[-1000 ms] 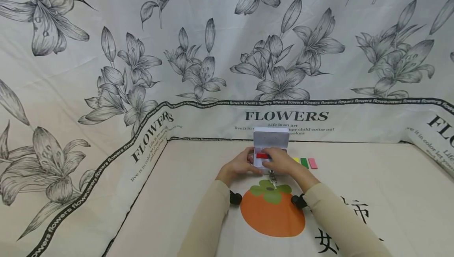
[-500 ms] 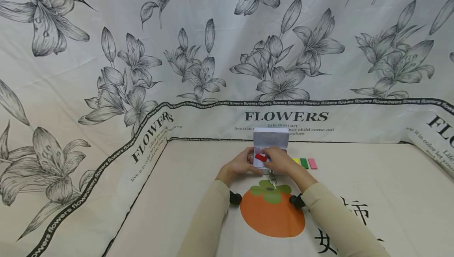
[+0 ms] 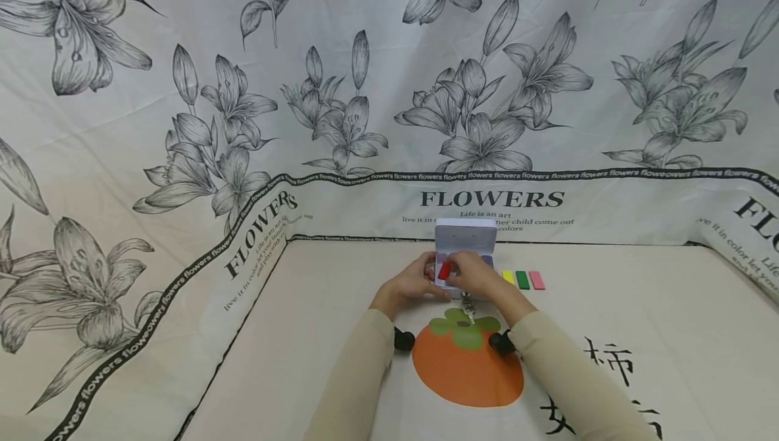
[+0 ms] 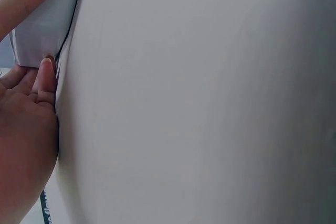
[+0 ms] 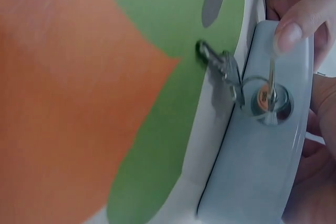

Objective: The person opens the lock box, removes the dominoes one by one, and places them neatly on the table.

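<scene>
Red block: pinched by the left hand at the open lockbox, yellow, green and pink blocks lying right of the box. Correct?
Wrong hand: the head view shows the right hand pinching the red block at the open lockbox; the left hand grips its side. The yellow block, green block and pink block do lie right of it.

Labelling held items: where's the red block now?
Head view, just right of centre: the red block is pinched by the right hand, over the left part of the open white box, beside the left hand.
</scene>
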`<state>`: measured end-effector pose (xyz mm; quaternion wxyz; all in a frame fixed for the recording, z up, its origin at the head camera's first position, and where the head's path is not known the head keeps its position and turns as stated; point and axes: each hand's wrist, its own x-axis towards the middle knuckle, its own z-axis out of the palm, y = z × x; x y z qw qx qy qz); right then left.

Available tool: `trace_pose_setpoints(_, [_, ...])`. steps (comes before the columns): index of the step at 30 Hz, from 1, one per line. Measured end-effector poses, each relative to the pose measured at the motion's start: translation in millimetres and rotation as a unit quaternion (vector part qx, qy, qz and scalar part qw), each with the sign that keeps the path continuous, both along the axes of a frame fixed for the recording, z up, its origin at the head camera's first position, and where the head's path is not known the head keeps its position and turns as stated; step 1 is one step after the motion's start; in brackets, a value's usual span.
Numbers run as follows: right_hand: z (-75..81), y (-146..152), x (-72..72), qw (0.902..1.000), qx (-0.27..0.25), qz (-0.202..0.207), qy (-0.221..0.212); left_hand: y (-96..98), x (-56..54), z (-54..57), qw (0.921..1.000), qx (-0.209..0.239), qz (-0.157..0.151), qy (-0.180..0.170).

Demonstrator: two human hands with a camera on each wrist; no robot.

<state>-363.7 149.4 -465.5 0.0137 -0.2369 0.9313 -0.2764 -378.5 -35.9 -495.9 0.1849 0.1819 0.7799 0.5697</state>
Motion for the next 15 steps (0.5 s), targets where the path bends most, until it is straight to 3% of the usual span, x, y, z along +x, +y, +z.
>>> trace_pose_setpoints(7, [-0.1,-7,-0.7,0.9982,0.001,-0.047,-0.038,-0.5,1.0,-0.3,0.9999,0.009,-0.002,-0.008])
trace_pose_setpoints(15, [0.7,-13,-3.2,0.9971,0.008,-0.058,-0.049,-0.8,-2.7,-2.0,1.0000,0.004,-0.002,0.005])
